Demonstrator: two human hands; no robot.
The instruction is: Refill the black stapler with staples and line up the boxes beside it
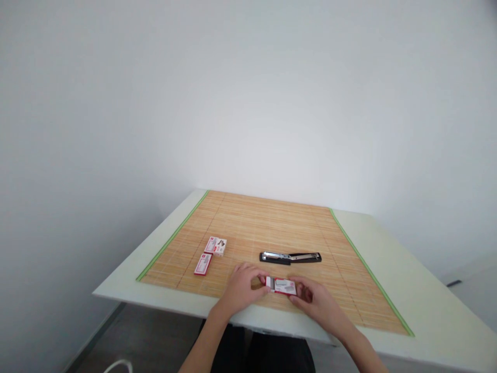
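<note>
A small red-and-white staple box (pixel 285 286) is between my hands, low over the near part of the bamboo mat (pixel 267 217). Its left end is slid partly out, and a grey strip shows there. My left hand (pixel 244 285) pinches the left end with thumb and fingers. At the opposite end, my right hand (pixel 316 303) grips the box the same way. Just beyond the hands lies a black stapler (pixel 290 257), swung wide open with its metal channel showing. I cannot tell whether staples are in it.
To the left on the mat lie more red-and-white staple boxes: one flat (pixel 203 264) nearer me, and a pair (pixel 215 245) touching just behind it. Green edging borders the mat on the white table (pixel 392 259). A white wall (pixel 267 103) rises behind.
</note>
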